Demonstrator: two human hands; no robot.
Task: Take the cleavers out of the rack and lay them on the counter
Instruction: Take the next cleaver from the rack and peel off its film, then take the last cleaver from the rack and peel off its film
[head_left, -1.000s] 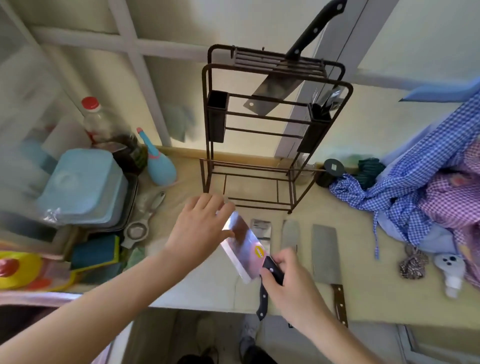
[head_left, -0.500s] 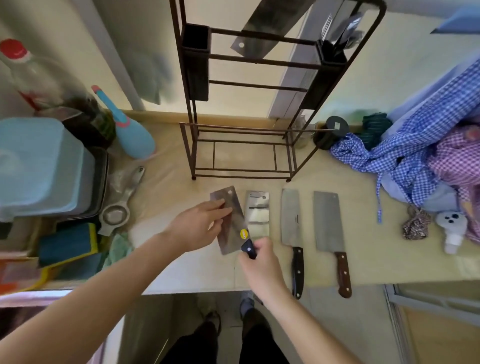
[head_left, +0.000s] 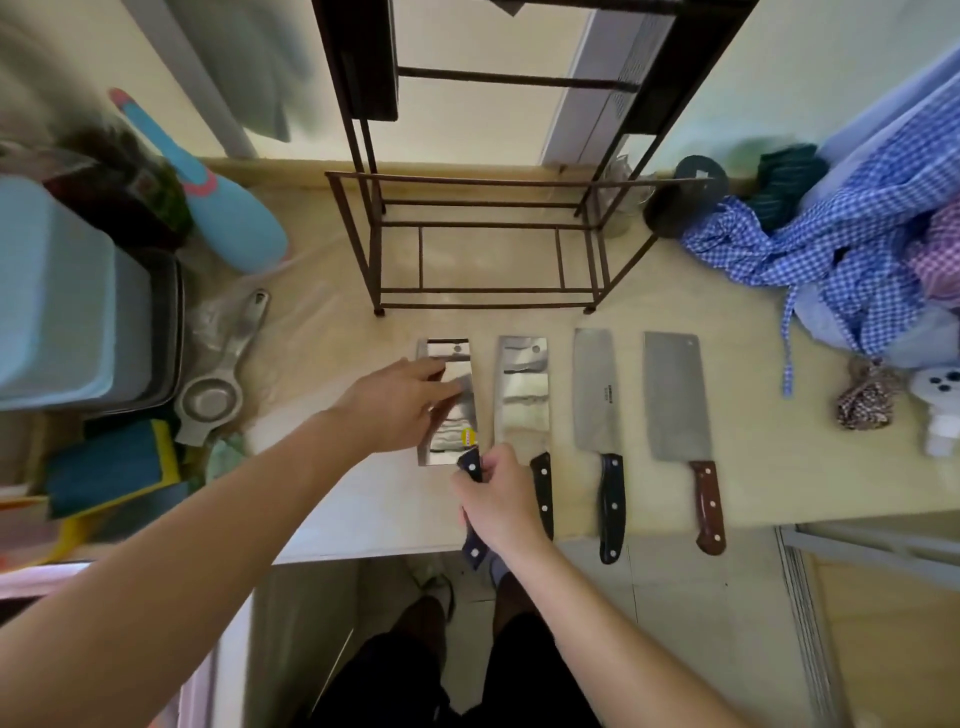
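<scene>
Several cleavers lie side by side on the beige counter (head_left: 779, 467) in front of the dark metal rack (head_left: 488, 223). The leftmost cleaver (head_left: 452, 436) has a shiny blade with a yellow sticker and lies flat. My right hand (head_left: 501, 501) is closed around its dark handle at the counter's front edge. My left hand (head_left: 402, 405) rests flat on its blade, fingers spread. To the right lie a second shiny cleaver (head_left: 522, 400), a grey cleaver with a black handle (head_left: 597, 400) and a grey cleaver with a brown handle (head_left: 675, 400). The rack's top is out of frame.
A metal strainer (head_left: 213, 400) and a blue brush (head_left: 228, 213) lie left of the rack. Blue tubs (head_left: 57, 296) and sponges (head_left: 109, 467) crowd the far left. Checked blue cloth (head_left: 852, 249), a small patterned bundle (head_left: 865, 397) and a white bottle (head_left: 940, 410) sit at the right.
The cleaver in my hands has come down from a tilted hold to lie flat on the counter, left of the others. The view has dropped toward the counter.
</scene>
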